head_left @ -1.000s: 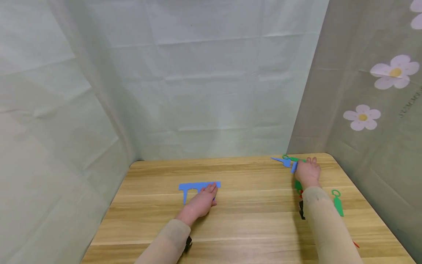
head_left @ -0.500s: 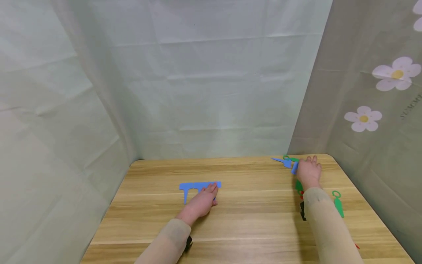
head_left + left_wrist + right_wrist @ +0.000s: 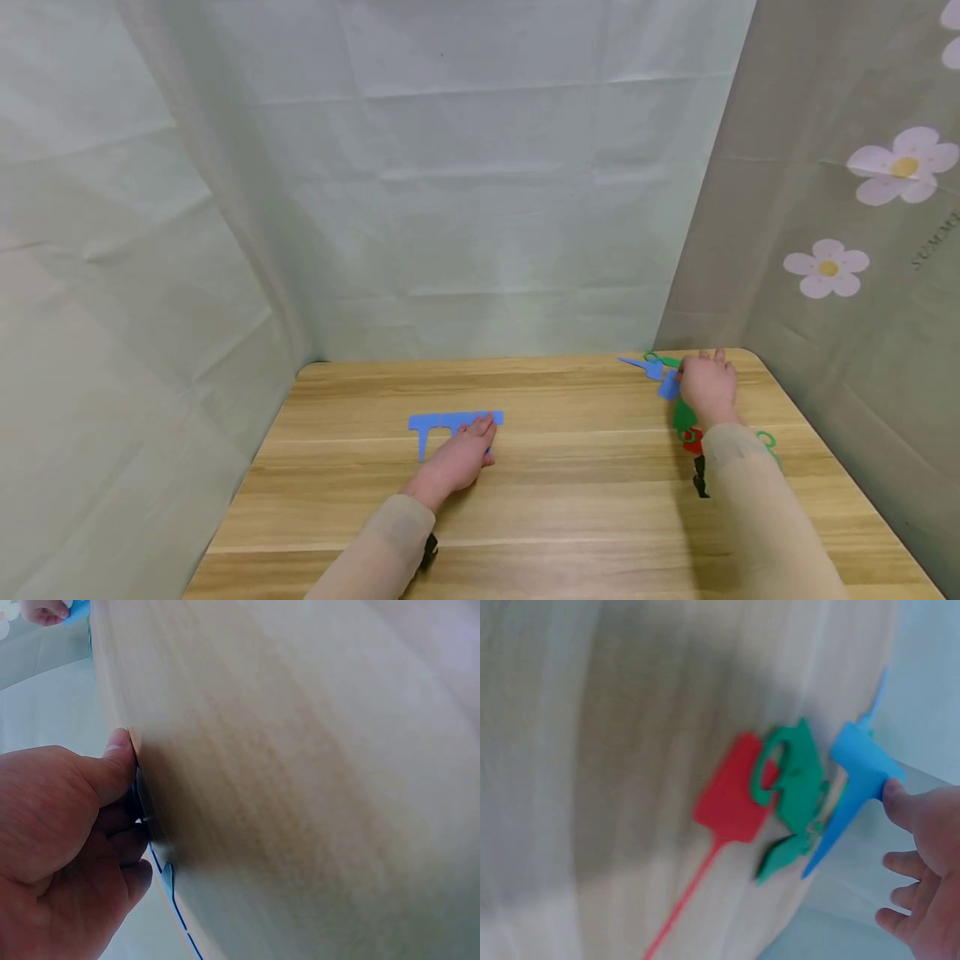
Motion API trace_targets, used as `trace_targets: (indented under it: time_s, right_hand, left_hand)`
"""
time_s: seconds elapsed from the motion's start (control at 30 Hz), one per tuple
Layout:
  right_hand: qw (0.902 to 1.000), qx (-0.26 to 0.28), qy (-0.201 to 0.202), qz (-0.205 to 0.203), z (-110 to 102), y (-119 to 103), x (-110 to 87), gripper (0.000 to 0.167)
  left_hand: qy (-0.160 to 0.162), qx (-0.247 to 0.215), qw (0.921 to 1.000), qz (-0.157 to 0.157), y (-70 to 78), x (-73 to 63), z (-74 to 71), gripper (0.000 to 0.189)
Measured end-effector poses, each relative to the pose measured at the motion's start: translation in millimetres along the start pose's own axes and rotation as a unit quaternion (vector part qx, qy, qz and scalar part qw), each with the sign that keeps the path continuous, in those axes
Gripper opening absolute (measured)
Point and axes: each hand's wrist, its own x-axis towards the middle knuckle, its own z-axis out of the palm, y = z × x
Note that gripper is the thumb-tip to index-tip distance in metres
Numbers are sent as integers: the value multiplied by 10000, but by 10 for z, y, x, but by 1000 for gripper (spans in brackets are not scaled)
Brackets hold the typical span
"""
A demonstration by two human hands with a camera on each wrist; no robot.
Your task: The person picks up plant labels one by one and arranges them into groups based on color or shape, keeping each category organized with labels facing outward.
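At ten o'clock on the wood-grain tabletop (image 3: 570, 517), the left hand (image 3: 463, 457) rests extended fingers on a row of blue T-shaped plant labels (image 3: 442, 419), a light press that probably keeps the line from sliding. At two o'clock, the right hand (image 3: 708, 385) pinches a single blue T-shaped label (image 3: 862, 769) at one crossbar end, likely since so flat a piece offers little else to grasp, while a green ring-topped label (image 3: 802, 780) overlaps a red label (image 3: 731, 799) at seven o'clock from that hand
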Motion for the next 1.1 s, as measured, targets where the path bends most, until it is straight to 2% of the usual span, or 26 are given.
trace_targets:
  time_s: [0.23, 0.4, 0.53, 0.77, 1.1]
  right_hand:
    - [9998, 186, -11, -95, -201, -60, -22, 27]
    - [9983, 454, -369, -13, -331, -179, -66, 40]
    - [9947, 816, -618, -12, -373, -312, -120, 42]
    - [9845, 1507, -887, -100, -268, -587, -236, 37]
    - [9743, 2093, -806, -217, 20, -1008, -406, 34]
  left_hand:
    - [-60, -34, 10000, -55, 16, 8, -21, 59]
    - [-58, -45, 10000, -47, 21, 12, -29, 59]
    - [-65, 23, 10000, -31, 8, 13, -34, 59]
    - [-77, -13, 10000, -51, -17, 18, -27, 59]
    - [-55, 0, 10000, 45, -26, 25, 4, 60]
